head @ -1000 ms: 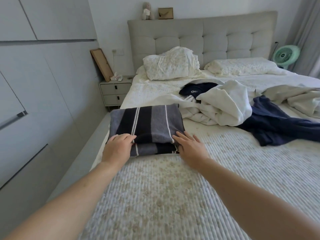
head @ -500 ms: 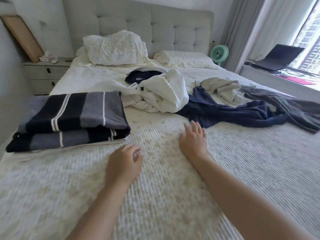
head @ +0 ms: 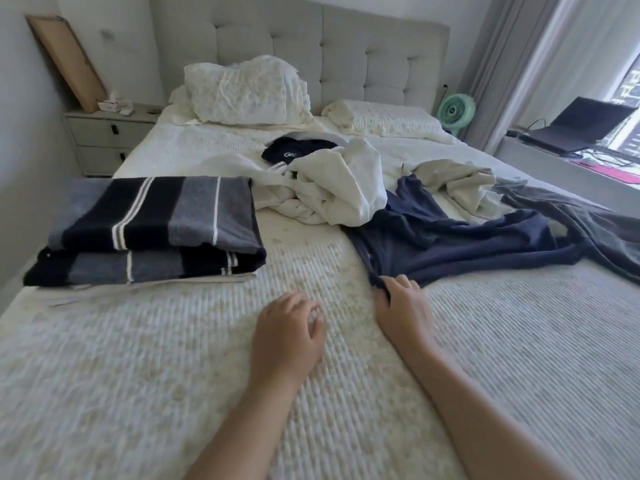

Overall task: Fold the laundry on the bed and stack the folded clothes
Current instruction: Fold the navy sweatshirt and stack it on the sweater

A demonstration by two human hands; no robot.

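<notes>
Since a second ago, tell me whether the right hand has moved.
Yes. The right hand has left the folded striped towel and moved rightward across the bed to the navy garment, whose near edge it now grips.

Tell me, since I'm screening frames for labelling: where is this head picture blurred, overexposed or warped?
Head view: the left hand and near white textured bedspread smear with motion blur; the bright window is blown out at upper right; wide-angle distortion tilts the grey tufted headboard; the folded grey-and-black striped towel stays sharp.

Beyond the hands stands a grey tufted headboard — nightstand far left, bright window and curtain far right.
</notes>
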